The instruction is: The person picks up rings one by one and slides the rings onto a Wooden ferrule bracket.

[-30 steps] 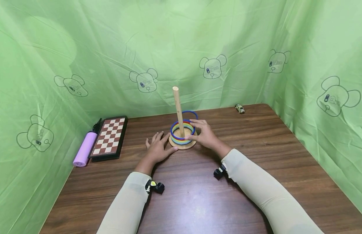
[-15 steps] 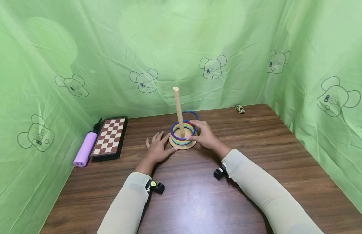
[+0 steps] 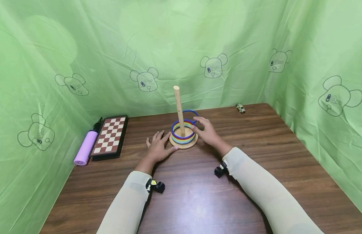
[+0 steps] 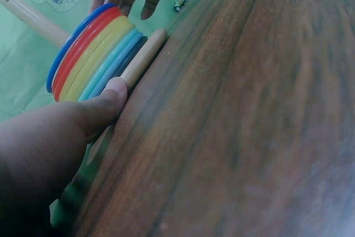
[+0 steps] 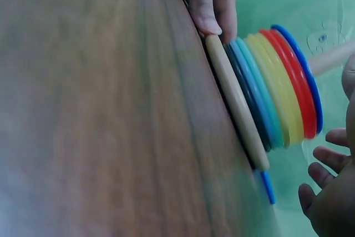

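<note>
A round wooden base (image 3: 184, 146) with an upright peg (image 3: 179, 110) stands on the table. Around the peg lie several stacked rings (image 5: 277, 87), with a blue ring (image 5: 303, 70) on top, a red one below it, then yellow, turquoise and darker blue. My left hand (image 3: 158, 150) is spread at the base's left side, its thumb (image 4: 116, 90) pressed to the rim and its index fingertip close by. My right hand (image 3: 209, 132) hovers just right of the rings with fingers apart, gripping nothing. Behind the base lies another blue ring (image 3: 190, 110), partly hidden.
To the left are a checkered game board (image 3: 109, 136) and a lilac cylinder (image 3: 85, 148) with a black cord. A small toy car (image 3: 240, 108) stands near the table's back edge. Green cloth (image 3: 175, 39) surrounds the table's back and sides.
My right hand has let go of the top blue ring and drawn slightly back to the right. The left hand has stayed at the base.
</note>
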Available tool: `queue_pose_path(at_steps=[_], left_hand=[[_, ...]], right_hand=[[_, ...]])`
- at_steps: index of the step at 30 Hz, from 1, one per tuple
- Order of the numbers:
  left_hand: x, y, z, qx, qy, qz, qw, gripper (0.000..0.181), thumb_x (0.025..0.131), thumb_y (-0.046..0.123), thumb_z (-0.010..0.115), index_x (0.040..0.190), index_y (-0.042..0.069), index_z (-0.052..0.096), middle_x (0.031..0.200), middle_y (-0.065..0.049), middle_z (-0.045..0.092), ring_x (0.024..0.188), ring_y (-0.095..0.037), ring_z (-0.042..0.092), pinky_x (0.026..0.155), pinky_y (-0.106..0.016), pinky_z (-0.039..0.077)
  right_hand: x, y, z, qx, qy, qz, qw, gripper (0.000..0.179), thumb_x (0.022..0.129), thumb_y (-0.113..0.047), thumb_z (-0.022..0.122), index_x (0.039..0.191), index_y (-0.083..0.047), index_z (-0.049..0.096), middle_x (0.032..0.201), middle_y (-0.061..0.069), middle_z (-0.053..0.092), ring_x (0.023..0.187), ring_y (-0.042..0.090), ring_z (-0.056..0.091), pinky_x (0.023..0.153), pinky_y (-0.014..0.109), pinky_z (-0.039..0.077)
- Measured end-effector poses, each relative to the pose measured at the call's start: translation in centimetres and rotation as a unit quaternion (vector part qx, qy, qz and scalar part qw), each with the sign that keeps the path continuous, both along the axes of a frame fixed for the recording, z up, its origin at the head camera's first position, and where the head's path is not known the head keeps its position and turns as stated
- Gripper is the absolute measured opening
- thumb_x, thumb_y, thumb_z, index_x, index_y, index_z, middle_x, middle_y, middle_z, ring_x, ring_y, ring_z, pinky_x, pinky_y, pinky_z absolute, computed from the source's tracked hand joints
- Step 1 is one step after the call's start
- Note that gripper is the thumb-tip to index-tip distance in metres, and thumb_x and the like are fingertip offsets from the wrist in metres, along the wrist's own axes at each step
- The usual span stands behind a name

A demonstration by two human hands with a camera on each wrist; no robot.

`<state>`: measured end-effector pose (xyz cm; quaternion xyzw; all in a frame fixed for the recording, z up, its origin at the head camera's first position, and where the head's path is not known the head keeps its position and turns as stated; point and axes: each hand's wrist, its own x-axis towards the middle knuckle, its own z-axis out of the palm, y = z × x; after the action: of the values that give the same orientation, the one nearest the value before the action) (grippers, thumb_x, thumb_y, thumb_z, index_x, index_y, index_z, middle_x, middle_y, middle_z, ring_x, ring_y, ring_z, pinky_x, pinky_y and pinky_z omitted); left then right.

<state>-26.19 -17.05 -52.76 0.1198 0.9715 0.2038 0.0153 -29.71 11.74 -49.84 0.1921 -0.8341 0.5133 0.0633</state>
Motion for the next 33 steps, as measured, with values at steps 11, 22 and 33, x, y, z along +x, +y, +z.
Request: queue_pose_path(at_steps=[11,22,33], left_hand=[[-0.1,-0.1,-0.2,-0.001,0.000,-0.004,1.0000,0.096,0.096,0.079,0.064,0.173,0.029,0.035,0.182,-0.014,0.026,0.170,-0.042,0.015,0.126,-0.084,0.001],[0.0,-0.1,-0.2,-0.008,-0.003,0.001,1.0000,0.097,0.095,0.081,0.063,0.174,0.033,0.033,0.182,-0.013,0.026,0.171,-0.040,0.015,0.127,-0.084,0.002],[0.0,0.0,0.2,-0.005,0.007,0.000,1.0000,0.096,0.095,0.078,0.065,0.173,0.030,0.036,0.181,-0.015,0.028,0.170,-0.042,0.018,0.126,-0.085,0.004]], right_hand=[[-3.5,2.0,-2.0,-0.027,-0.038,-0.048,0.9978,0.062,0.109,-0.030,0.071,0.157,0.004,0.053,0.162,0.027,0.051,0.153,0.050,0.045,0.128,0.063,0.037],[-5.5,3.2,-2.8,0.034,-0.066,-0.031,0.9968,0.074,0.103,-0.025,0.079,0.161,0.007,0.046,0.174,0.024,0.036,0.163,0.043,0.034,0.135,0.055,0.029],[-7.3,3.2,-2.8,0.159,-0.057,-0.027,0.9853,0.068,0.102,-0.037,0.078,0.159,-0.006,0.056,0.175,0.019,0.040,0.164,0.043,0.034,0.132,0.074,0.013]])
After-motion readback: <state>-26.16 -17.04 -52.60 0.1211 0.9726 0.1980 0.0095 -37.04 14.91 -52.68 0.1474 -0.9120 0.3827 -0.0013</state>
